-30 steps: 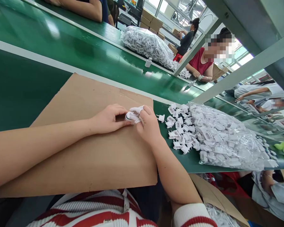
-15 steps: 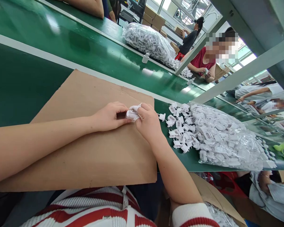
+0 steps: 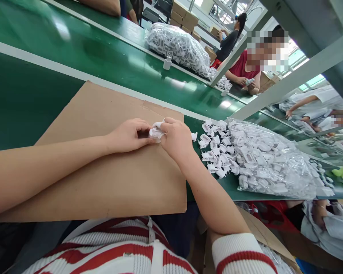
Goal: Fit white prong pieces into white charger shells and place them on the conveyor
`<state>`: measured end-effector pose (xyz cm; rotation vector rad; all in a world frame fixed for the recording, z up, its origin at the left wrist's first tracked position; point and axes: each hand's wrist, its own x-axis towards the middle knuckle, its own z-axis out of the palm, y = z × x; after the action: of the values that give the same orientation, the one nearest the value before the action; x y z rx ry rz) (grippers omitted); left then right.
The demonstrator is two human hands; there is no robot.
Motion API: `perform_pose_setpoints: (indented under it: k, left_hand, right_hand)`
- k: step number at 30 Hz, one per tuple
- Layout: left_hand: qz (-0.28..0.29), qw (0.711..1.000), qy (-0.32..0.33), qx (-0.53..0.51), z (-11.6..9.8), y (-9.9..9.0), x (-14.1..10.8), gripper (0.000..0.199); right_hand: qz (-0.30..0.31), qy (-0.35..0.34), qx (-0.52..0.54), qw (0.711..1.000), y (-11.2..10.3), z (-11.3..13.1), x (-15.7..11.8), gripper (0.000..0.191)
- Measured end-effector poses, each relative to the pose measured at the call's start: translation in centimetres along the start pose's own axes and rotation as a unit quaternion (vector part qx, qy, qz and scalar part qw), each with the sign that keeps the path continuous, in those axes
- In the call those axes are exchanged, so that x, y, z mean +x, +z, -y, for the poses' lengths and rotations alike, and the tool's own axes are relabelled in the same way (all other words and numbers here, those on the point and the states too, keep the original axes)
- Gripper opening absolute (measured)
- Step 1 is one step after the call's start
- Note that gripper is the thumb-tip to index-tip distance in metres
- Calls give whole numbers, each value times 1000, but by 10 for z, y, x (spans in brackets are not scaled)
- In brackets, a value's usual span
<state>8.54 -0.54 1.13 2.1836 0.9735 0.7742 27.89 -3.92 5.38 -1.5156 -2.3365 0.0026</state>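
Both hands meet over the right part of a brown cardboard sheet [image 3: 103, 182]. Between them is a small white plastic piece [image 3: 157, 132], partly covered by the fingers. My left hand [image 3: 131, 135] pinches its left side between thumb and fingers. From the right, my right hand [image 3: 175, 139] wraps its fingers round the same piece. Just past my right hand lies a loose pile of white plastic pieces [image 3: 218, 152] with thin prongs. What the fingertips cover cannot be made out.
A clear bag of white pieces [image 3: 268, 160] lies right of the pile. Beyond a pale rail, a green conveyor [image 3: 108, 49] carries a white piece [image 3: 167, 63]. Another full bag [image 3: 180, 47] lies across it. A person in red [image 3: 246, 70] sits opposite. A metal beam slants overhead.
The view has shifted slightly, moving the scene up in the picture. White pieces on the conveyor have moved left. My right hand's fingers have closed further over the piece.
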Motion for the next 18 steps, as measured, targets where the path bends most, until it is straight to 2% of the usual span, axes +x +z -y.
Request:
perform_pose_setpoints:
  k: [4, 7, 10, 12, 14, 16, 18]
  left_hand:
    - [-10, 1000, -16, 13, 2, 3, 0, 39]
    - [-1, 999, -35, 5, -4, 3, -1, 42]
    - [38, 996, -77, -18, -11, -1, 2, 47]
    - [64, 991, -117, -14, -12, -8, 11, 52]
    - [57, 988, -140, 14, -9, -16, 29, 57]
    - [22, 989, -144, 32, -3, -25, 56, 60]
    - [-21, 987, -155, 37, 1, -32, 86, 59]
  right_hand:
    - [-35, 40, 44, 998, 13, -4, -5, 17]
    - [-51, 65, 133, 988, 17, -10, -10, 17]
    - [-41, 82, 205, 975, 8, -23, -13, 38]
    - [-40, 116, 142, 982, -2, -35, -17, 45]
    - [-22, 190, 25, 981, -11, -47, -20, 46]
    - [40, 261, -49, 963, -16, -59, -23, 41]
    - [98, 292, -57, 950, -17, -68, -23, 35]
